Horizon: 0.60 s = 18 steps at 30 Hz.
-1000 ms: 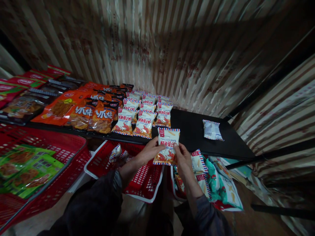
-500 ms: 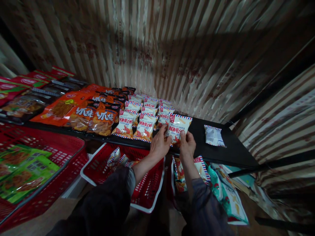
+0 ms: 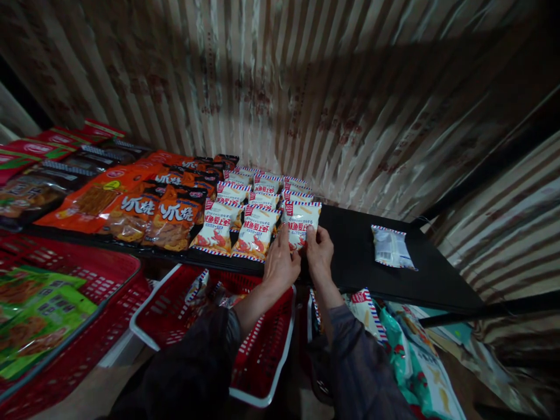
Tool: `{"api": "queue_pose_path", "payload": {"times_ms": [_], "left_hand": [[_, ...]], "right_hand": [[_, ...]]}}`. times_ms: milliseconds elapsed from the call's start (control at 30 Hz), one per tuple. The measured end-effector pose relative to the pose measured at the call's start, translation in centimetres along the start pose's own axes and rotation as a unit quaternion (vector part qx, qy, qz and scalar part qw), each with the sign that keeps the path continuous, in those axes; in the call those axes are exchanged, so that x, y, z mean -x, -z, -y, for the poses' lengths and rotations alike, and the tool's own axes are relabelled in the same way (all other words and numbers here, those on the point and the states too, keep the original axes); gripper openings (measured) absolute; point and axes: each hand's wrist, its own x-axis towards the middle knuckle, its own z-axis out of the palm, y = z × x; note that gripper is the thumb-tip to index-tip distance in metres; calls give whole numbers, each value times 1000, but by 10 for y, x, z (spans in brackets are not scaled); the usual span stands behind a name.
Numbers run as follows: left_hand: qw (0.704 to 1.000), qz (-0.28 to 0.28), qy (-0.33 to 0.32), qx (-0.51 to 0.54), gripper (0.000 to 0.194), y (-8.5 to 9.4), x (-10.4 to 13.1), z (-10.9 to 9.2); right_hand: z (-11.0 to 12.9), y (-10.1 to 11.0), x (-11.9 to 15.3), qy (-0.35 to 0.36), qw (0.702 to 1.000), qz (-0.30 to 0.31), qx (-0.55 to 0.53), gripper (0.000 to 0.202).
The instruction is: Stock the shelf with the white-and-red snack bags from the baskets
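Note:
Between my two hands is a white snack bag (image 3: 301, 216) with red lettering and striped ends, at the right front of the rows of matching bags. My left hand (image 3: 282, 259) grips its lower left side, and my right hand (image 3: 319, 251) pinches its right side. Close by on the left stand two more front-row bags, one white snack bag (image 3: 256, 233) and another white snack bag (image 3: 214, 226), propped at a slant. Further right on the black shelf (image 3: 350, 251), a single snack bag (image 3: 392, 247) lies with its back side up. My hands hide the held bag's bottom edge.
Orange snack packs (image 3: 175, 213) and dark packs (image 3: 48, 186) fill the shelf's left part. Below stand a red basket (image 3: 262, 373) with a few bags and a larger red basket (image 3: 118, 262) with green packs (image 3: 48, 321). Teal bags (image 3: 420, 361) lie lower right. A striped sheet (image 3: 271, 87) hangs behind.
Both hands have brought the white snack bag left and lined it up beside the front row. The view has shifted slightly, so the lone bag appears further right.

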Motion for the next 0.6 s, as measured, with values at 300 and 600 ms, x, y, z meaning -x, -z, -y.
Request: {"api": "queue_pose_path", "payload": {"times_ms": [300,600], "left_hand": [[999,7,-31,11,68,-1,1,10],[999,31,-2,-32,63,0,8,6]], "right_hand": [[-9,-7,-1,8,997,3,76,52],[-18,-9,-1,10,993,12,116,52]]}}
